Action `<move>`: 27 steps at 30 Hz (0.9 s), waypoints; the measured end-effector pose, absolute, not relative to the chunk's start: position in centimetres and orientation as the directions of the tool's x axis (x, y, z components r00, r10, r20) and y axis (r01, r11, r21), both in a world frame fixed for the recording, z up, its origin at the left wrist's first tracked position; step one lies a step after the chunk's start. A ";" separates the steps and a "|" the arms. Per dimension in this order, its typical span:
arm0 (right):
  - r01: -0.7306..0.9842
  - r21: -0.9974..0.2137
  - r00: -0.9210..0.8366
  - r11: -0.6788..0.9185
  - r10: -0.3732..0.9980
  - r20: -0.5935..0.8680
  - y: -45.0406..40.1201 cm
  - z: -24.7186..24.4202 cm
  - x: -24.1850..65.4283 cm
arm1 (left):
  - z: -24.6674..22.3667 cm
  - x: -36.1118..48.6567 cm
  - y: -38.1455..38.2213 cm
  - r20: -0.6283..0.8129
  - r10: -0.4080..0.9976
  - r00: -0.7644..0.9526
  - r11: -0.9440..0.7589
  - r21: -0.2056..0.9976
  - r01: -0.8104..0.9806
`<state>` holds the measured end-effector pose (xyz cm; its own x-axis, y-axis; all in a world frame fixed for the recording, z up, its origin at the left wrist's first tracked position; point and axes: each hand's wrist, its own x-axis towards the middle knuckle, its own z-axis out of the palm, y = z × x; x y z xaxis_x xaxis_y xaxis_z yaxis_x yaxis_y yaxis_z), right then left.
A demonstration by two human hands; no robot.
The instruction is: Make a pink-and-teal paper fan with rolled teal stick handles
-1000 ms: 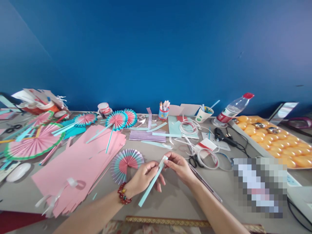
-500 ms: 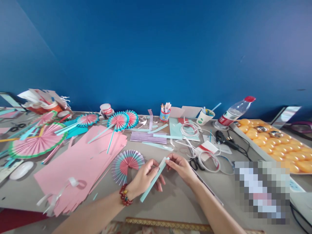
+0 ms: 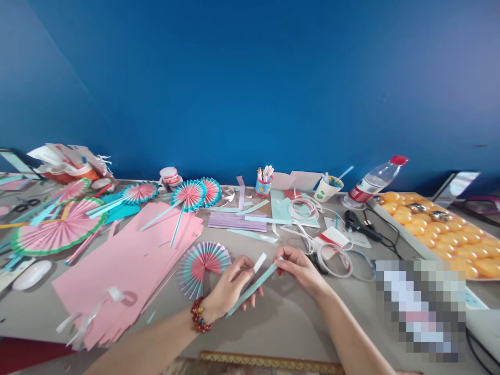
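My left hand (image 3: 234,284), with a red bead bracelet (image 3: 200,315) at the wrist, grips a pale green paper strip (image 3: 250,291) slanting across its fingers. A whitish strip end (image 3: 260,262) sticks up between thumb and fingers of that hand; whether it is part of the same strip I cannot tell. My right hand (image 3: 292,265) pinches the upper end of the green strip. Just left of my left hand, a pleated paper fan (image 3: 205,263) in lilac, pale blue and pink lies partly opened on the table (image 3: 285,323).
Pink paper sheets (image 3: 128,260) and several paper fans (image 3: 189,195) cover the left side. Behind my hands lie purple strips (image 3: 236,221), coiled white tubing (image 3: 336,258) and a pen holder (image 3: 264,186). On the right are a bottle (image 3: 371,185) and a tray of orange domes (image 3: 437,229).
My right hand has moved slightly right with the green strip's upper end. A gap now shows between that strip and the whitish end in my left hand.
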<state>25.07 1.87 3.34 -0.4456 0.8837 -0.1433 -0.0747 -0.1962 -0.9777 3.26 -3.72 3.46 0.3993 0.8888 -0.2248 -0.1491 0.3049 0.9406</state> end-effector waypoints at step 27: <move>0.024 -0.989 -0.518 -0.147 0.844 -0.138 1.9 3.8 25.9 | 4.0 3.0 -3.4 -0.168 0.913 0.372 0.266 0.937 -0.228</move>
